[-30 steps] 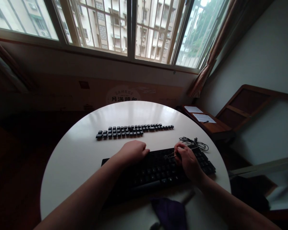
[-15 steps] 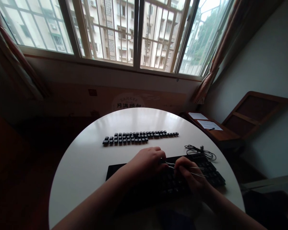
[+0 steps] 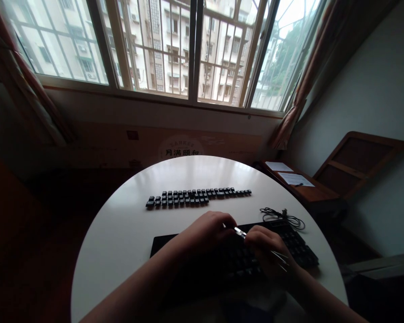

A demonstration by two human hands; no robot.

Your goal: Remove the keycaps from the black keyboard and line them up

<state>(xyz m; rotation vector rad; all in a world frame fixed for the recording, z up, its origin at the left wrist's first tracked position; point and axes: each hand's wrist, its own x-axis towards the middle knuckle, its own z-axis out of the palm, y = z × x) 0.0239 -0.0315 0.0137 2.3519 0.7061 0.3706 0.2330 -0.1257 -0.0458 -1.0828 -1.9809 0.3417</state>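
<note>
Low over the black keyboard (image 3: 242, 264), my right hand (image 3: 265, 242) is closed around a thin two-pronged metal tool (image 3: 240, 233). Its two slender prongs stick out past the right side of that hand, and a shiny flatter part shows between my hands. My left hand (image 3: 215, 226) is pinched at the tool's left end; what sits between its fingertips is hidden. My forearms and hands cover much of the keyboard, and its near side is lost in dark shadow. Black keycaps (image 3: 175, 202) lie in rows on the table beyond my hands.
A coiled black cable (image 3: 284, 218) lies behind the keyboard's right end. The white round table (image 3: 111, 251) has a curved edge. At the right, papers (image 3: 294, 179) and a pen lie on a wooden chair (image 3: 323, 193). Windows with bars stand behind.
The metal tool has turned between my hands: its prongs now slope down more to the right and its left part shows wider and brighter. The view has tilted up slightly.
</note>
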